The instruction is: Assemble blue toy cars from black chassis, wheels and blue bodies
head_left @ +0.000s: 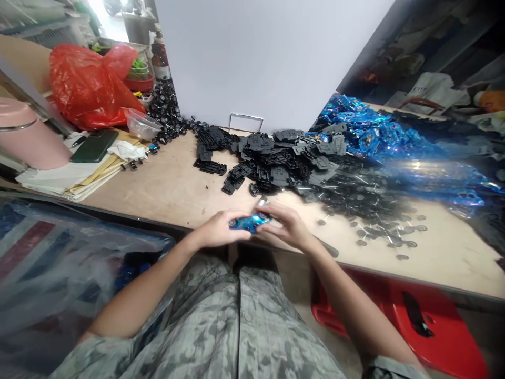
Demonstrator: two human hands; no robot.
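A shiny blue toy car point(249, 223) is held between my two hands at the front edge of the table. My left hand point(219, 228) grips its left end, where a dark wheel shows. The fingers of my right hand point(284, 223) close on its right end, by another wheel. Just beyond the car, a small light-coloured cylindrical piece point(261, 201) sticks up near my right fingertips; I cannot tell what it belongs to. Farther back lies a heap of black plastic car bases point(272, 158). Wheels on thin metal axles point(366, 210) are strewn to the right of my hands.
Blue car shells point(366, 129) are piled at the back right. A large white board point(252, 58) stands behind the heaps. At left are a pink flask point(33, 134), a phone point(94, 146), papers and a red plastic bag point(89, 87). A red stool point(434, 326) stands below the table.
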